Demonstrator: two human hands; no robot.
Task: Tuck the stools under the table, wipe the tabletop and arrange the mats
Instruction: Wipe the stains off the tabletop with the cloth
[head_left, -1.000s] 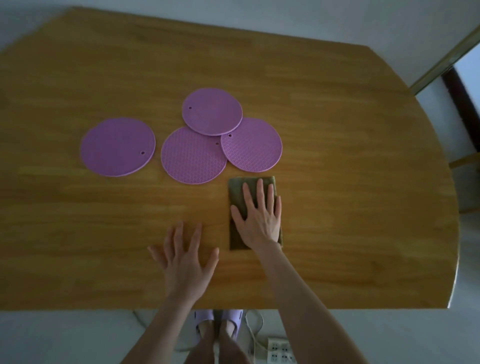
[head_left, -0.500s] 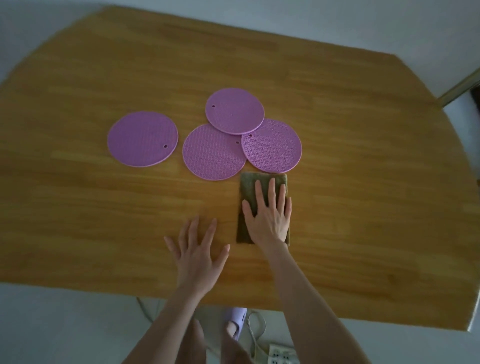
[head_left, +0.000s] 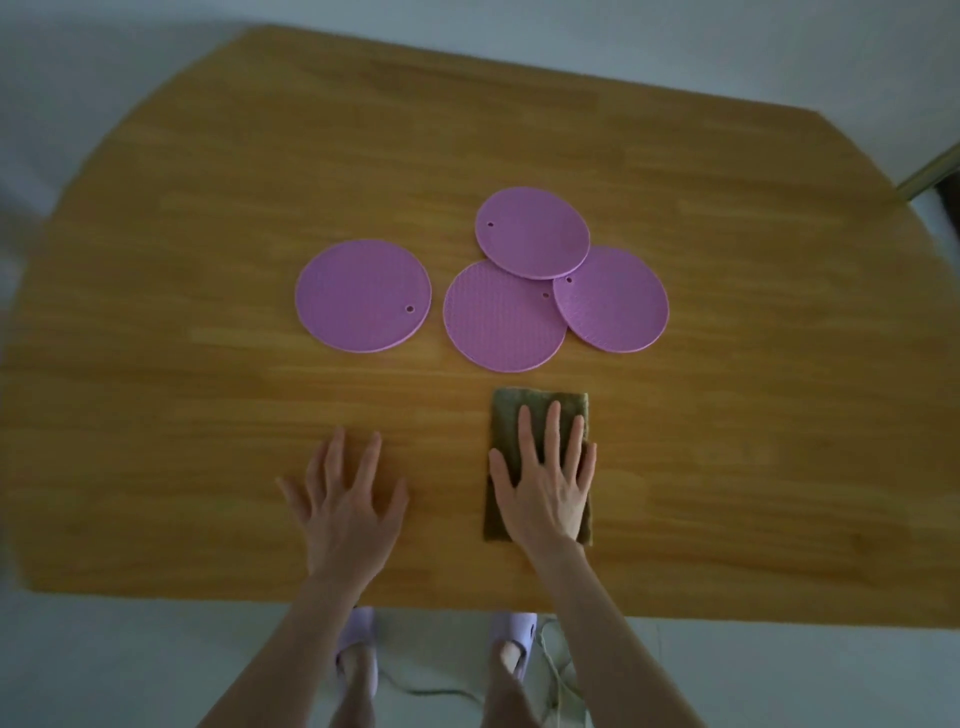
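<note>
Several round purple mats lie in the middle of the wooden table (head_left: 208, 208). One mat (head_left: 362, 295) lies alone on the left. Three overlap on the right: a top mat (head_left: 532, 232), a front mat (head_left: 498, 322) and a right mat (head_left: 618, 306). Just in front of them lies a folded olive-green cloth (head_left: 511, 415). My right hand (head_left: 545, 480) presses flat on the cloth with fingers spread. My left hand (head_left: 349, 499) rests flat on the bare wood to the left of the cloth, holding nothing. No stools are in view.
The table's near edge runs just below my wrists. Under it I see my feet in pale slippers (head_left: 358, 644) and a loose cable (head_left: 556, 670) on the light floor. A dark door frame (head_left: 935, 171) stands at the far right.
My view has shifted left, so the mats and cloth appear further right. My right hand with the cloth has drawn slightly back from the mats. My left hand stays flat on the table.
</note>
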